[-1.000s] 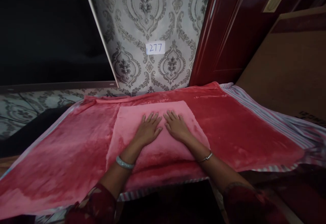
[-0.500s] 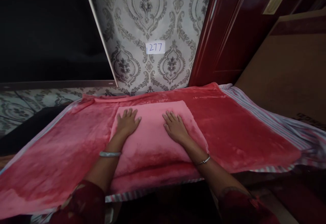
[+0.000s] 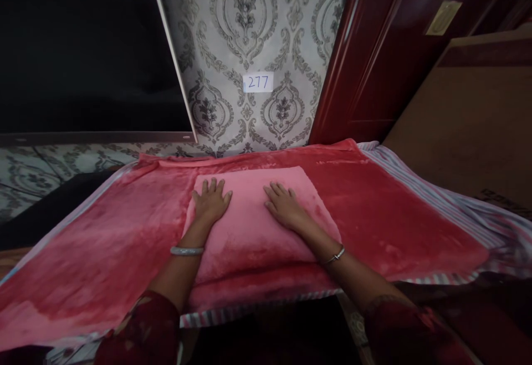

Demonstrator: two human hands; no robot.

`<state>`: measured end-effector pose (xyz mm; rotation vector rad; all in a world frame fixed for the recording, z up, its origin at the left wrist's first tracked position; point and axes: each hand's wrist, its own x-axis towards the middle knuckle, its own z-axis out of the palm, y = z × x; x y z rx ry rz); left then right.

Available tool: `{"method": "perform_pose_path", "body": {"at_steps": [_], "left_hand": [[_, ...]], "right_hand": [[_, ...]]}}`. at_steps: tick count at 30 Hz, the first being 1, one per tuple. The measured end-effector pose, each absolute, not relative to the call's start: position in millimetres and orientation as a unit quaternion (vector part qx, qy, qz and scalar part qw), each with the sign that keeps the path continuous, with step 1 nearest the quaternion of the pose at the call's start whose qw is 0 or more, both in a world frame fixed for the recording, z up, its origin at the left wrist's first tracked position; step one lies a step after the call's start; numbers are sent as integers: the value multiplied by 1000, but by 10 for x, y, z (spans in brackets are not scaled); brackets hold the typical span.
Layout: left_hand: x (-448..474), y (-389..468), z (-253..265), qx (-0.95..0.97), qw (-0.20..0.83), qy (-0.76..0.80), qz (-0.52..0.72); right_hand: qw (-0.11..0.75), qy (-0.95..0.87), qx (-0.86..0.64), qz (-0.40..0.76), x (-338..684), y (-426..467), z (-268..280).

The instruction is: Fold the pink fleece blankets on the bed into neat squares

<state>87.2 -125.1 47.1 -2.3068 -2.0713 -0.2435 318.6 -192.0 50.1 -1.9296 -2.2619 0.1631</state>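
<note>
Resting palm-down, both hands are working the same patch at the centre of the frame: the left hand (image 3: pixel 211 201) is spreading its fingers wide over the left side of the pink plush cloth (image 3: pixel 245 215), and the right hand (image 3: pixel 285 205) is lying flat toward its right side, fingers a little closer together. The two hands are standing well apart, a bare stretch of pink showing between them, and neither is gripping anything.

So how far along are things looking? The cloth is already lying squared up on the red plush cover (image 3: pixel 386 210), its far edge running fairly straight and its middle looking smooth, so the flattening of the top seems mostly done. Whether it is hiding folded layers, I'm not able to tell.

Down at the near edge, lower centre, a dark crease is running beneath the pink, and darker red patches are marking the nap just above it; that strip is looking like the least finished part. The cover itself is showing rumples along its far edge, and a striped sheet (image 3: pixel 409 182) is peeking out and bunching at the right of the frame. Above it all, a paper label (image 3: pixel 258 82) is displaying 277 on the patterned wallpaper (image 3: pixel 245 10).
</note>
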Motion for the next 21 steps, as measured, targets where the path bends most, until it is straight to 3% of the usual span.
{"method": "perform_pose_path", "body": {"at_steps": [10,16,21], "left_hand": [[866,-1265,459,-742,25,-666,-75],[870,-1259,459,-743,18,-665,-71],[867,-1245,446,-745,21,-663,-74]], "right_hand": [[85,-851,-517,33,2821,-1687,451],[52,-758,-650,-1,3456,-1487,413],[87,-626,-774,25,3831,-1535,336]]}}
